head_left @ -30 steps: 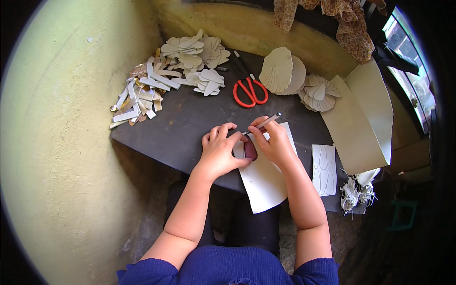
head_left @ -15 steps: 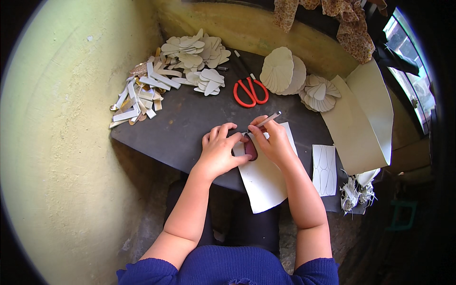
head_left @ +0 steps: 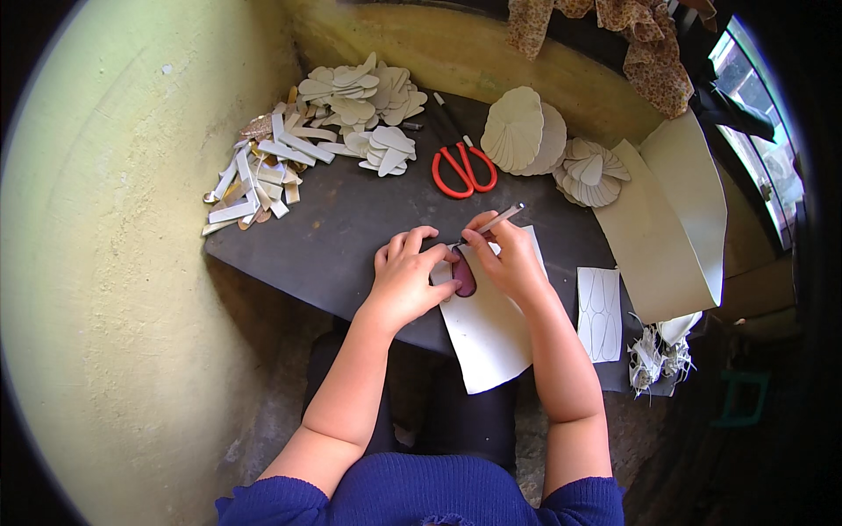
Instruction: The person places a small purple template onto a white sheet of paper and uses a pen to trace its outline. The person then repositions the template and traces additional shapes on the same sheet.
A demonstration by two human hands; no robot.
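A dark red oval template (head_left: pixel 464 273) lies flat on a white sheet (head_left: pixel 488 337) at the table's front edge. My left hand (head_left: pixel 406 273) holds it down, with the thumb on its lower part and the index finger at its upper end; the other fingers rest bent on the table. In my right hand (head_left: pixel 509 254) is a slim pen (head_left: pixel 502 216), gripped between thumb and fingers and tilted up to the right. Its tip is at the template's upper edge, partly hidden by fingers.
Red-handled scissors (head_left: pixel 465 172) lie beyond my hands. Cut pale petal-shaped pieces (head_left: pixel 386 151) and strips (head_left: pixel 254 180) are heaped at the left. Stacked rounded pieces (head_left: pixel 513 130), a large bent sheet (head_left: pixel 658 232), a sheet with drawn ovals (head_left: pixel 599 314) and shredded scraps (head_left: pixel 647 358) stand right.
The pen and my right hand have shifted very slightly, with the pen's upper end a little further right and up. My left hand stays nearly in place on the template.
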